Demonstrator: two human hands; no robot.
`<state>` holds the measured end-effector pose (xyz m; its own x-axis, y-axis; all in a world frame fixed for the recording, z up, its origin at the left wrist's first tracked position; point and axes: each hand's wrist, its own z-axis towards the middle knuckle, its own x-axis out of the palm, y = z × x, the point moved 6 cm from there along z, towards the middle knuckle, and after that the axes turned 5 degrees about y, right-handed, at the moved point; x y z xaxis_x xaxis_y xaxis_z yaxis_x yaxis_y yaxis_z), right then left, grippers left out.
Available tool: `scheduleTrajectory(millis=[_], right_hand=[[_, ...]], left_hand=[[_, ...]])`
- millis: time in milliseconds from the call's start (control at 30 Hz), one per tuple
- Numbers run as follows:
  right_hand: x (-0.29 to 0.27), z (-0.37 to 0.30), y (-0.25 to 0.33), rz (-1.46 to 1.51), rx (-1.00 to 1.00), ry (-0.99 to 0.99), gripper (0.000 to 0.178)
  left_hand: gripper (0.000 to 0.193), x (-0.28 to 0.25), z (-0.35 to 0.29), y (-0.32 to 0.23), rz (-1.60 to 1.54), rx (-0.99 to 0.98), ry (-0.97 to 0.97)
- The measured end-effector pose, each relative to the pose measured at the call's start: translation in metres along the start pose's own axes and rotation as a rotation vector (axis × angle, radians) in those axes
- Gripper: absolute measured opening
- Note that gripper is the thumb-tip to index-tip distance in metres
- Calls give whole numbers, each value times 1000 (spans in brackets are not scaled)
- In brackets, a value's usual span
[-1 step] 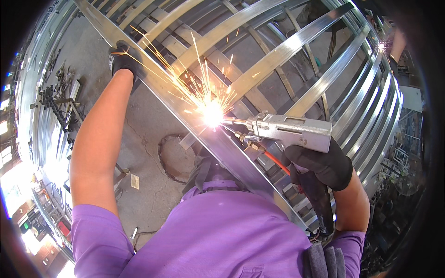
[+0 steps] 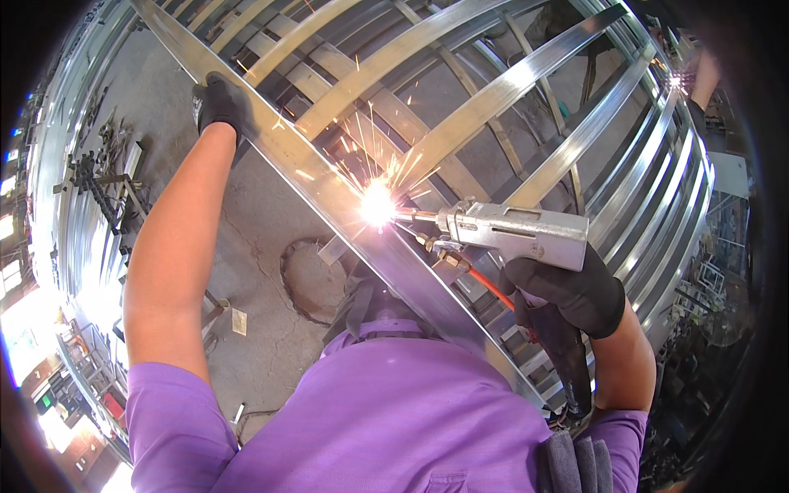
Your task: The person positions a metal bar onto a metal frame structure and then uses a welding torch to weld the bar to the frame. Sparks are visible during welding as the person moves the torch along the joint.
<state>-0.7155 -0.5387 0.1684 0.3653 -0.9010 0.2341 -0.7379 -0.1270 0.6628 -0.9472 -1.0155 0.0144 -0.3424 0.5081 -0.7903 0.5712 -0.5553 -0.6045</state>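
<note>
My right hand [image 2: 571, 296], in a dark glove, is closed round the grip of a silver welding gun [image 2: 518, 234]. Its nozzle points left at a bright arc [image 2: 378, 204], where sparks fly up off a long flat metal bar [image 2: 292, 168]. Glare hides the spot being welded. A red hose [image 2: 493, 289] with brass fittings runs beneath the gun. Farther up the same bar, my left hand [image 2: 220, 105], also gloved, grips its left edge; some fingers are hidden. Crosswise metal slats [image 2: 472, 111] meet the bar from the right, forming a frame.
Another person's arm [image 2: 705, 78] is at the far right, beside a second bright welding spot [image 2: 675, 81]. Metal scraps [image 2: 103, 185] lie on the concrete floor at left, and a dark ring [image 2: 308, 279] surrounds a round patch below the bar. Stacked shiny bars [image 2: 70, 205] curve along the left.
The spray of sparks has become smaller and thinner. Both hands, the welding gun and the bar keep their places.
</note>
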Motion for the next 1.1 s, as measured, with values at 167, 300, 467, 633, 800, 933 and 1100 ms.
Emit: scheduleTrajectory(millis=[167,300,467,633,800,933,1100], right_hand=[[-5,-1,-3,-19,-10,42,61],[-12,-9,-10,28,-16,38,61],[-15,-17,9,29,-65,-53,58],[-8,2,9,-1,-113,-55,55],[-2,15,6,47,-35,-5,55],[-1,20,3,41,-61,5,55],[-1,21,1,28,-53,8,54]], left_hand=[[61,5,11,7,99,32,26],[61,1,-6,-5,-2,-12,22],[61,-3,-7,-3,-130,-60,13],[61,-4,-7,-5,-56,-76,47],[61,-7,-19,-13,-79,-85,58],[61,-9,-24,-14,-128,-92,52],[61,-9,-25,-15,-84,-76,67]])
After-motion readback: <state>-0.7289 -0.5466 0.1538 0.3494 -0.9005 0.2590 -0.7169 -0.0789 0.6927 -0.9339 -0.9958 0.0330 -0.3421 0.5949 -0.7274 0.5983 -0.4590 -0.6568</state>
